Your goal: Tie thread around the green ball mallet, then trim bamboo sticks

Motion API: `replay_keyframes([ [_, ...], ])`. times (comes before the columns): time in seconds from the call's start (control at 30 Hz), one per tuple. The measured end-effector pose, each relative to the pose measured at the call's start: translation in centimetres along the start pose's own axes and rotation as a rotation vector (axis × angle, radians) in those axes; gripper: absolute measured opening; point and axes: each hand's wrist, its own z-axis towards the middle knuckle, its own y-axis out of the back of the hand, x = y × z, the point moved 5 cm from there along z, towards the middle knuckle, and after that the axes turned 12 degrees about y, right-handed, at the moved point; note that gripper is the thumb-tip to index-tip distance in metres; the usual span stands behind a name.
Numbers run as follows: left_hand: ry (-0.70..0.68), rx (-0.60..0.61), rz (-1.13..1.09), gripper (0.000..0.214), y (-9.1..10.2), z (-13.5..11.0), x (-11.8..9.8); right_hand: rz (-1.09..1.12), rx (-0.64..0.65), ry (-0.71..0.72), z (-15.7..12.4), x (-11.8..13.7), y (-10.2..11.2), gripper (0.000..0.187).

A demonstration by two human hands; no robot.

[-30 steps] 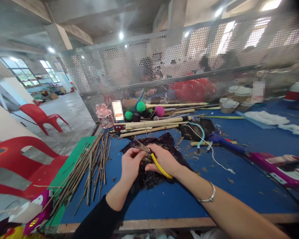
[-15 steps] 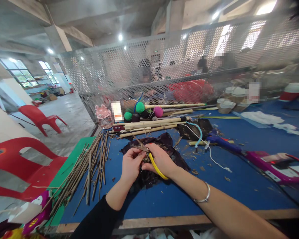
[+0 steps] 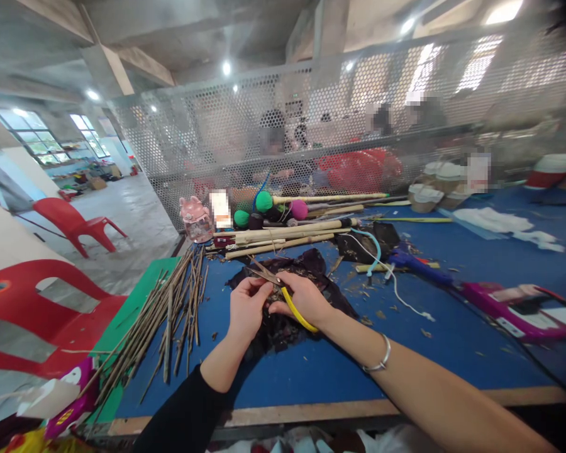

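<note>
Scissors with a yellow handle (image 3: 298, 313) and metal blades are gripped in my right hand (image 3: 309, 301). Their blades point up and left, parted, over a crumpled black plastic sheet (image 3: 314, 258) strewn with small debris. My left hand (image 3: 248, 309) is closed in a pinch just under the blades, close to my right fingers. What it pinches is too small or hidden to name. To the left lies a pile of thin brown sticks (image 3: 170, 314).
Thick pale canes (image 3: 287, 236) and yarn balls (image 3: 264, 201) lie behind the sheet, before a perforated metal screen (image 3: 207, 138). On the right are a glue gun (image 3: 419, 267), a purple power strip (image 3: 514, 311) and paper cups (image 3: 424, 196). Red chairs (image 3: 51, 302) stand at left.
Both hands stay nearly in place over the black sheet. The scissor blades have turned slightly and appear a little wider apart. The whole view has shifted a little.
</note>
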Motion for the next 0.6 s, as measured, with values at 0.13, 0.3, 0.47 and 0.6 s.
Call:
replay_keyframes([
  [0.13,-0.007,-0.005,0.026,0.023,0.2,0.2,0.3,-0.028,0.001,-0.018,0.0,-0.2,0.0,0.054],
  [0.3,0.007,0.008,-0.001,0.026,0.3,0.8,0.5,-0.057,0.006,-0.05,0.0,-0.7,0.0,0.045],
  [0.47,0.075,0.105,-0.161,0.031,0.0,1.4,0.5,-0.082,-0.049,-0.119,0.0,-1.4,1.0,0.043],
  [0.6,0.055,0.106,-0.209,0.028,0.2,0.9,0.2,-0.123,-0.069,-0.155,-0.1,-1.6,1.5,0.039],
])
